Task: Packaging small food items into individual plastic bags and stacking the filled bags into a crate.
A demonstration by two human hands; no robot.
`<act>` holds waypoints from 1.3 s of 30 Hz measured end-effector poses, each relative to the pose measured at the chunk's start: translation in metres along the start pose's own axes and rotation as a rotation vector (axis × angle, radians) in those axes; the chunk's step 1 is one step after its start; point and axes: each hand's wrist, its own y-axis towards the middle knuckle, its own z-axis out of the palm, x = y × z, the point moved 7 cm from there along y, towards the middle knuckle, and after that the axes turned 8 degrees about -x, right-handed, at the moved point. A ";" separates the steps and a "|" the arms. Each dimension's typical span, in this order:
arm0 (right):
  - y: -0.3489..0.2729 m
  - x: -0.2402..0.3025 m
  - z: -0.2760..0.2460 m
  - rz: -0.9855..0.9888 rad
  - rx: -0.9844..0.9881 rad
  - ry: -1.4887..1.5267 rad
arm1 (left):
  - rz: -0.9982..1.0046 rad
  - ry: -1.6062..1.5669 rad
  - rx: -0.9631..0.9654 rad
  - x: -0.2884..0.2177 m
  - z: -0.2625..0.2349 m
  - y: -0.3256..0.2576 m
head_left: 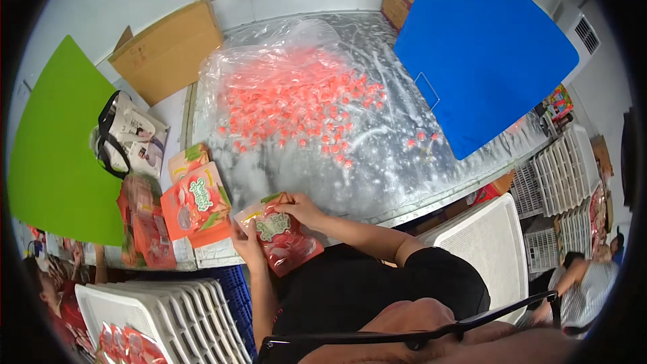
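Both my hands hold a red and pink pouch [291, 248] close to my body, at the near edge of the metal table. My left hand [249, 248] grips its left side, and my right hand [303, 211] pinches the upper right edge. Whether the pouch's top is sealed I cannot tell. To its left lie more pouches of the same kind [195, 201], overlapping one another. Farther back, many small pink wrapped pieces [290, 104] spill from a large clear plastic bag [296, 34] across the metal tabletop [296, 178].
A green panel [64, 155] stands at left beside a white bag with black handles [138, 136]. A cardboard box [168, 50] is behind. A blue panel [485, 54] rises at right. White trays [168, 310] are stacked near left; another white tray [482, 249] stands at right. Other people are at both sides.
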 end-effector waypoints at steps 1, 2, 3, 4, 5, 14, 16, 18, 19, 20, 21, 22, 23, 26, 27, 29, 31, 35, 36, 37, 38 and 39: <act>-0.007 0.021 0.006 0.011 0.030 -0.025 | -0.224 -0.037 0.067 0.014 -0.007 0.007; -0.011 0.034 0.007 0.029 0.050 -0.052 | -0.257 -0.026 0.090 0.002 0.004 0.002; -0.016 0.036 0.013 0.046 0.083 -0.073 | -0.282 -0.012 0.102 -0.017 0.014 -0.006; -0.011 0.027 0.011 -0.002 0.093 -0.043 | -0.261 -0.014 0.120 -0.028 0.019 -0.008; -0.011 0.023 0.016 0.007 0.131 -0.014 | -0.237 -0.021 0.137 -0.036 0.023 -0.010; -0.016 0.018 0.016 -0.024 0.187 -0.058 | -0.205 -0.036 0.177 -0.039 0.025 -0.027; -0.017 0.021 0.015 0.000 0.183 -0.052 | -0.255 -0.033 0.181 -0.033 0.019 -0.027; -0.014 0.014 0.009 0.041 0.176 -0.018 | -0.274 -0.041 0.203 -0.023 0.015 -0.025; -0.010 0.005 0.004 0.069 0.169 0.016 | -0.304 -0.059 0.212 -0.022 0.013 -0.025; -0.006 -0.004 -0.001 0.096 0.163 0.048 | -0.333 -0.077 0.221 -0.021 0.013 -0.025; -0.007 -0.002 0.003 0.112 0.168 0.097 | -0.360 -0.095 0.217 -0.022 0.008 -0.026; -0.009 0.000 0.005 0.128 0.174 0.143 | -0.364 -0.128 0.248 -0.025 0.009 -0.027; -0.011 0.004 0.007 0.145 0.183 0.187 | -0.367 -0.163 0.276 -0.027 0.011 -0.028; -0.019 0.034 0.024 -0.131 0.279 -0.101 | -0.395 -0.198 0.223 -0.027 -0.020 -0.032; -0.019 0.031 0.027 -0.096 0.316 -0.096 | -0.383 -0.214 0.338 -0.034 -0.017 -0.033; -0.023 0.023 0.035 0.130 0.272 0.109 | -0.462 -0.254 0.331 -0.044 -0.020 -0.039; -0.023 0.017 0.039 0.209 0.282 0.244 | -0.405 -0.151 0.277 -0.055 -0.030 -0.042; -0.012 0.001 0.079 0.144 0.305 0.246 | -0.070 -0.167 0.153 -0.096 -0.037 -0.042; -0.015 0.009 0.092 0.119 0.308 0.260 | -0.061 -0.151 0.132 -0.118 -0.044 -0.047; -0.020 0.035 0.091 0.095 0.305 0.255 | -0.059 -0.154 0.111 -0.147 -0.035 -0.062; -0.027 0.052 0.111 0.110 0.382 0.291 | -0.053 -0.141 0.093 -0.164 -0.045 -0.065; -0.038 0.072 0.127 0.135 0.454 0.316 | 0.145 0.136 -0.120 -0.159 -0.083 -0.061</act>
